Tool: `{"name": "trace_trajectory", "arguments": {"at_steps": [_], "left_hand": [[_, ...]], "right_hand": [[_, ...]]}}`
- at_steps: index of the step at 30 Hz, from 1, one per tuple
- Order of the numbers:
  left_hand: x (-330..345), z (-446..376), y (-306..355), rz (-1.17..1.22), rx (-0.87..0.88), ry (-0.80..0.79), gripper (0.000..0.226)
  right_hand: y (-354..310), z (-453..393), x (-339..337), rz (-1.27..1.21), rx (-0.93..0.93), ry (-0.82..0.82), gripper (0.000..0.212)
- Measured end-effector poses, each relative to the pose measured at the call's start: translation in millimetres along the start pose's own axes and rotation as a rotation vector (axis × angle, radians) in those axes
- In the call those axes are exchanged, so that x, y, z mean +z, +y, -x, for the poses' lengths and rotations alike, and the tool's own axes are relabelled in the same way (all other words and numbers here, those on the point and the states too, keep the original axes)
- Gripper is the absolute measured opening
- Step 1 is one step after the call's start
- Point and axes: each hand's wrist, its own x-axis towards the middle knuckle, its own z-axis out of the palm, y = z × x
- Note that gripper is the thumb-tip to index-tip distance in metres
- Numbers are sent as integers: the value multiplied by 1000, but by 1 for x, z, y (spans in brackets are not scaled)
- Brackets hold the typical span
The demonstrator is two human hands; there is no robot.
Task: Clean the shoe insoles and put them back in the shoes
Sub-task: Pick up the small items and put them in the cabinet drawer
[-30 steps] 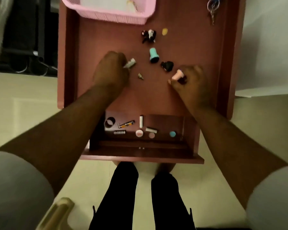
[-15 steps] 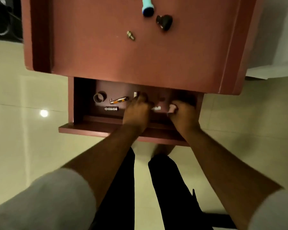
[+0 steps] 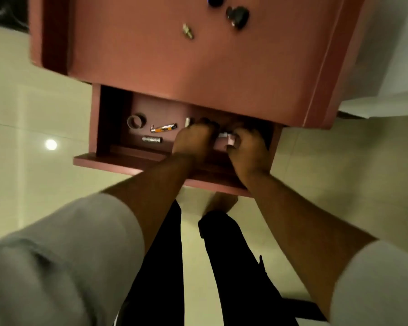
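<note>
A: What are your hands doing down there?

B: Both are reaching into the open drawer (image 3: 108, 128) below the tabletop's near edge. Your left hand (image 3: 193, 142) is curling over something by the drawer's middle; what it is pinching, I cannot tell. Your right hand (image 3: 247, 149) is pinching a small pink piece (image 3: 231, 140) near the drawer's right side.

A: And toward the left?

B: A ring of tape (image 3: 136, 121), an orange-and-silver clip (image 3: 163, 128) and a small silver cylinder (image 3: 152, 139) are lying loose. Farther off, a brass screw (image 3: 188, 31) and a black knob (image 3: 238, 16) are sitting on the tabletop (image 3: 139, 55).

A: The insoles?

B: No insoles or shoes are showing. You're tidying odds and ends, I'd judge; next you're needing to drop them and find the shoes.
</note>
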Motion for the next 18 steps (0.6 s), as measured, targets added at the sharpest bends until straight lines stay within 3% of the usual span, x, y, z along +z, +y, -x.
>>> {"name": "trace_trajectory", "arguments": {"at_steps": [3,5,7,13,18], "left_hand": [[-35,32,12,224,48,261,34],[-65,37,17,288,78,474,30],[-98,27,19,344,15,580,22],[-147,-37,13,334,-231,493,44],[-131,-62,-1,304,-262,479,26]], "right_hand": [[-30,21,-48,-134,-157,65,11],[-48,15,-77,-254,-209,131,9],[-66,-2,-101,-315,-246,198,11],[-96,-86,-119,-186,-261,288,43],[-95,-114,-105,-32,-346,239,45]]}}
